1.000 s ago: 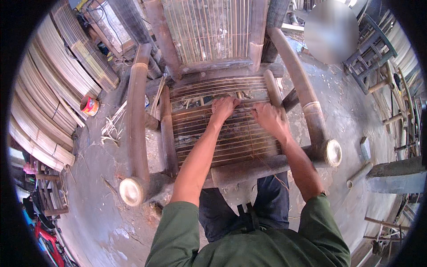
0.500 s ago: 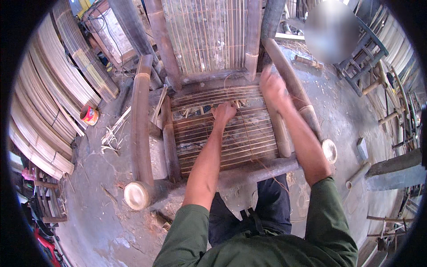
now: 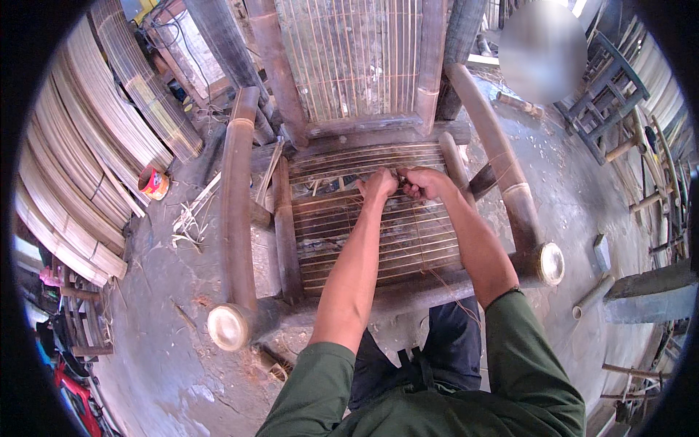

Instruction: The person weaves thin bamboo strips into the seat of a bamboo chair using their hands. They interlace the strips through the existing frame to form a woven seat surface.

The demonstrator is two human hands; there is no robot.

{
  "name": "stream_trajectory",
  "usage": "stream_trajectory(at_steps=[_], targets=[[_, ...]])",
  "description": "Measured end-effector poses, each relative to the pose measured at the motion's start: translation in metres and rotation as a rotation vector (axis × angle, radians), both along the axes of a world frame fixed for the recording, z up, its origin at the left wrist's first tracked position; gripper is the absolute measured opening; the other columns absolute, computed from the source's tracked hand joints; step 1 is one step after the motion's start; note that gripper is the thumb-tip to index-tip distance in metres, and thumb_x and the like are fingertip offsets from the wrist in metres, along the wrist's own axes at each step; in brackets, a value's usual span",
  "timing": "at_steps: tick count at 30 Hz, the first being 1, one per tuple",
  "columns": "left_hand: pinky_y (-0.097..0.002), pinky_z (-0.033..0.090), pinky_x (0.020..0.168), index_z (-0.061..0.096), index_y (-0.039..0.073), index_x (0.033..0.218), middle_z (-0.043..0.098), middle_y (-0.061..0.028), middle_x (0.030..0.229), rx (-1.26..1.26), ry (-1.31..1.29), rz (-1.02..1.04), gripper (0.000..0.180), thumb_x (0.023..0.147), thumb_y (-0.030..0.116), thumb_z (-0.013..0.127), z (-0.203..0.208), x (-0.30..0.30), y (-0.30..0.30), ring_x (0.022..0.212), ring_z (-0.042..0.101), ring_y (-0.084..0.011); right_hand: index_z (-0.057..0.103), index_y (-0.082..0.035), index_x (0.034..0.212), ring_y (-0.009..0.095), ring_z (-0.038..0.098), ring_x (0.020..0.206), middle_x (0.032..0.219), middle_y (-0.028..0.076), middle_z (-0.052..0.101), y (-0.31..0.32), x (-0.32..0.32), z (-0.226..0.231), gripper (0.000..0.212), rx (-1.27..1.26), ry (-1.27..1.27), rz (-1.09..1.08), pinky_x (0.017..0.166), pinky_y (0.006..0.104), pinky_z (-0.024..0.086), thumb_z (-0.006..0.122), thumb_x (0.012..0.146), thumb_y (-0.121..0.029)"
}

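A bamboo chair (image 3: 238,197) stands before me, its seat (image 3: 328,255) made of thin slats laid side to side with gaps between them. Over the rear part of the seat, my left hand (image 3: 380,185) is closed, its fingertips pinched at the slats. Right beside it, nearly touching, my right hand (image 3: 424,183) has its fingers curled and pressed together. What lies in either pinch is hidden by the fingers. A thin brown binding strand (image 3: 437,275) crosses the slats below my right hand and trails loose over the front rail (image 3: 378,297).
Bundles of long split slats (image 3: 80,160) lean at the left, with a red and yellow tub (image 3: 153,183) beside them. Pale bamboo shavings (image 3: 189,226) lie on the floor. A dark wooden frame (image 3: 608,95) and a short bamboo tube (image 3: 591,296) are at the right.
My right hand has come down and inward from the right armrest to meet my left hand. The left hand stays pinched at the slats, and the whole view has shifted slightly.
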State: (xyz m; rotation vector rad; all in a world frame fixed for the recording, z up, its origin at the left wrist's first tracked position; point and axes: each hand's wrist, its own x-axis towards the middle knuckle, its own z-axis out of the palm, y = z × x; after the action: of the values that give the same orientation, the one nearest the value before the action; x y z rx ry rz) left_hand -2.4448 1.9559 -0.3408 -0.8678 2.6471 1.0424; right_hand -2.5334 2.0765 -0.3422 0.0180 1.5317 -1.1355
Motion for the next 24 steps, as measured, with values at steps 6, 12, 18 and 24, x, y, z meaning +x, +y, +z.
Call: stream_trajectory(at_steps=[6,12,18,24], targets=[[-0.0504,0.029,0.104,0.066,0.002,0.105,0.068,-0.0167,0.104,0.210,0.195,0.369,0.035,0.084,0.028,0.057,-0.013,0.003,-0.017,0.104,0.063,-0.0308,0.052,-0.008,0.109,0.008,0.049,0.053,0.067,0.001,0.054,0.002,0.032,0.032,0.023,0.004,0.353,0.037,0.044,0.0243,0.040,0.046,0.099,-0.028],[-0.0327,0.037,0.096,0.067,0.000,0.097,0.071,-0.0095,0.094,1.090,0.467,0.265,0.022,0.090,0.019,0.056,-0.006,0.010,-0.034,0.091,0.066,-0.0204,0.062,-0.002,0.105,0.012,0.057,0.059,0.074,0.006,0.062,0.028,0.045,0.025,0.019,-0.232,0.594,-0.021,0.052,0.0287,0.048,0.056,0.094,-0.017],[-0.0360,0.044,0.086,0.065,0.000,0.099,0.071,-0.0108,0.090,0.628,0.673,0.233,0.025,0.089,0.021,0.058,0.003,0.028,-0.016,0.091,0.065,-0.0216,0.065,-0.004,0.089,0.019,0.063,0.077,0.072,0.009,0.064,0.033,0.054,0.055,0.023,-0.230,1.027,-0.218,0.074,0.0368,0.052,0.053,0.094,-0.023],[-0.0311,0.049,0.075,0.063,0.001,0.108,0.068,-0.0095,0.095,0.394,0.905,-0.642,0.030,0.088,0.022,0.062,0.099,0.096,0.077,0.083,0.061,-0.0162,0.052,-0.004,0.114,0.028,0.065,0.086,0.090,0.013,0.065,0.061,0.033,0.160,0.038,-1.152,-0.215,-0.545,0.081,0.0422,0.052,0.042,0.099,-0.037]])
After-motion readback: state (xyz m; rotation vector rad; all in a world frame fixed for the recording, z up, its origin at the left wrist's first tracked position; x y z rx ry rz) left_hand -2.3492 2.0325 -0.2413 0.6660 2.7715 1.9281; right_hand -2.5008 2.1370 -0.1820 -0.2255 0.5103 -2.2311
